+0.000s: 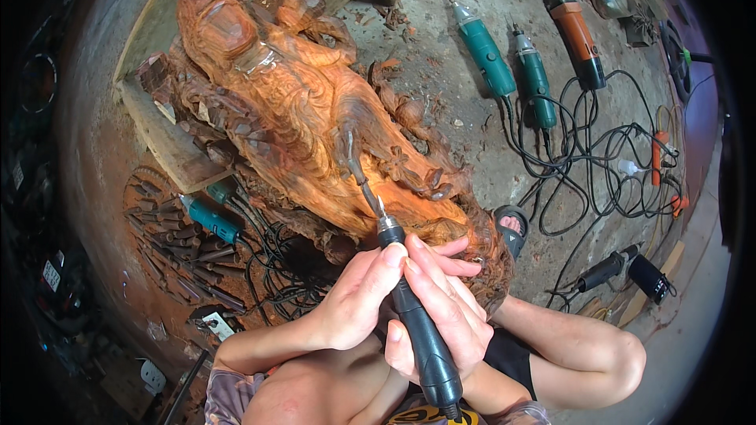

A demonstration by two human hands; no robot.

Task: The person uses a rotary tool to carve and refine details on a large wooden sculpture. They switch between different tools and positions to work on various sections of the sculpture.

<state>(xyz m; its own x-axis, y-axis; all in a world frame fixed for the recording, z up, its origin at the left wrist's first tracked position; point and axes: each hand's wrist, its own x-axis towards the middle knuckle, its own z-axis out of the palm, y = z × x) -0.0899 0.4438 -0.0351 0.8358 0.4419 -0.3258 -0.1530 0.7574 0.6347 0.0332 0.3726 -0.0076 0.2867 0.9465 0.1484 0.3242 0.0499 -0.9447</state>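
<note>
Left hand and right hand: both grips closed around black rotary tool, its bit over wood carving; contact unclear. Green power tool lies right of carving.

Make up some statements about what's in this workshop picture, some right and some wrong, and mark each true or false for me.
1. The left hand and right hand are both on the black tool. True.
2. The carving is painted blue. False: the carving is orange-brown.
3. A sandalled foot shows to the right of the carving. True.
4. The orange tool is in the right hand. False: the orange tool lies on the floor.
5. The dark rods lie to the carving's right. False: the dark rods lie to its left.
</note>
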